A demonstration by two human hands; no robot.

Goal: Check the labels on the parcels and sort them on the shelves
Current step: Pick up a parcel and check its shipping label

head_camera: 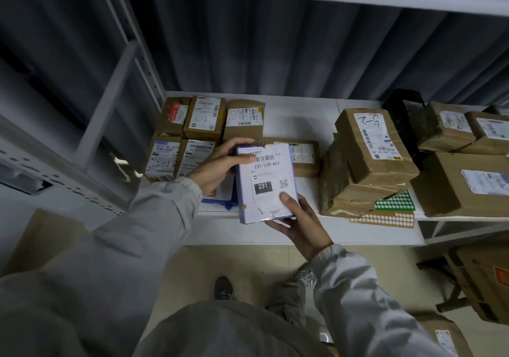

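Note:
I hold a small blue-edged parcel (265, 183) in front of the white shelf (298, 114), label side up; the label reads 231-239-K01 and 231. My left hand (220, 165) grips its upper left corner, thumb across the barcode. My right hand (300, 223) supports the lower right corner from below, thumb on the label. On the shelf behind lie several brown cardboard parcels: a group at the left (205, 118), one flat box (304, 155) right behind the held parcel, and a stack at the right (370, 147) with handwritten marks.
More brown boxes (465, 183) fill the shelf's right end, and a black bag (399, 108) stands behind them. Green and brown dotted sheets (391, 210) stick out under the right stack. Cardboard boxes (484, 282) sit on the tiled floor at right; a metal upright (129, 39) rises at left.

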